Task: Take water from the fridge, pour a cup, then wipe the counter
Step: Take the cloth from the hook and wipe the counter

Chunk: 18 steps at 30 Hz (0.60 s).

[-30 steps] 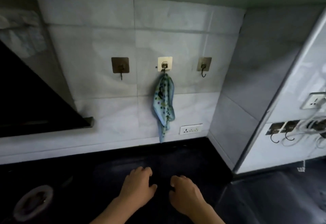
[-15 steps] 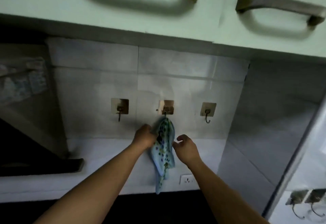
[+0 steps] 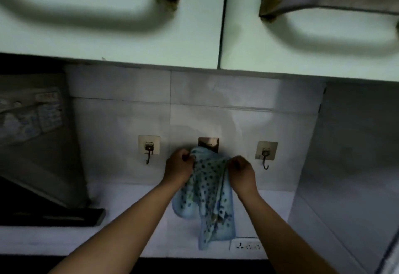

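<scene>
Both hands up from 0.5 s ago, cloth [image 3: 206, 189] spread wider | left hand [image 3: 178, 167] pinches its left edge | right hand [image 3: 241, 171] pinches right edge | top at middle hook [image 3: 208, 143]

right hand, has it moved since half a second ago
Yes. The right hand has risen closer to the middle hook and now pinches the dotted cloth.

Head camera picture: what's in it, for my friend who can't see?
The left hand and right hand pinch the top of a blue spotted cloth at the middle hook of three on a white wall. Pale green cupboards hang above.
</scene>
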Each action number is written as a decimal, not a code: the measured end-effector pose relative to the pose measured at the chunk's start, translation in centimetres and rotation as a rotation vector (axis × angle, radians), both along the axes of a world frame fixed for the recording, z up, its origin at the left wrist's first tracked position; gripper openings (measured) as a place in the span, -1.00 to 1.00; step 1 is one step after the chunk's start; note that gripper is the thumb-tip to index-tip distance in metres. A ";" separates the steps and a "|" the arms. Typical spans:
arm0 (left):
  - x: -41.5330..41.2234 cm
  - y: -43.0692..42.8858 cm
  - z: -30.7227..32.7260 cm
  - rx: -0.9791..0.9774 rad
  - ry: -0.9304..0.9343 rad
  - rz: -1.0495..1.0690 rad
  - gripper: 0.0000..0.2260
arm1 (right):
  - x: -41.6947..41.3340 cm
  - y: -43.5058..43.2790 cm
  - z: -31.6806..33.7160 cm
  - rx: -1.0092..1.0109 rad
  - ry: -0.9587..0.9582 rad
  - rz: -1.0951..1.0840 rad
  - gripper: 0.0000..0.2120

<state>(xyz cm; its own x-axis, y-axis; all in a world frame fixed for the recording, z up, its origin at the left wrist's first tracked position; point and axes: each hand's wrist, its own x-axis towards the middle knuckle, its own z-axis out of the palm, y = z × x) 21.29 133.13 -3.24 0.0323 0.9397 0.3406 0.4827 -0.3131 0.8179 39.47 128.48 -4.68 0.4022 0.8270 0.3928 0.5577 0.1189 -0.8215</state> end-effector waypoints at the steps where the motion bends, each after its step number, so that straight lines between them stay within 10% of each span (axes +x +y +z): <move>1: -0.2 -0.1 1.2 0.052 -0.006 0.001 -0.80 | 0.2 -0.3 1.3 0.037 0.030 -0.004 -0.76; 10: -2.5 -5.7 7.4 0.305 -0.020 0.009 -0.87 | 0.3 -6.2 8.5 0.253 -0.036 0.086 -0.83; 18: -7.3 -17.2 -3.2 0.147 -0.110 -0.141 -0.80 | 0.4 -16.1 1.0 -0.011 0.131 0.339 -0.76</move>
<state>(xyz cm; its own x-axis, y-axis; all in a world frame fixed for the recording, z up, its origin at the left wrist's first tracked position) 14.04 115.94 -6.43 0.1148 0.8685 0.4822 0.3363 -0.4907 0.8038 39.92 112.39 -3.70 0.1502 0.9259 0.3465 0.3782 0.2700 -0.8855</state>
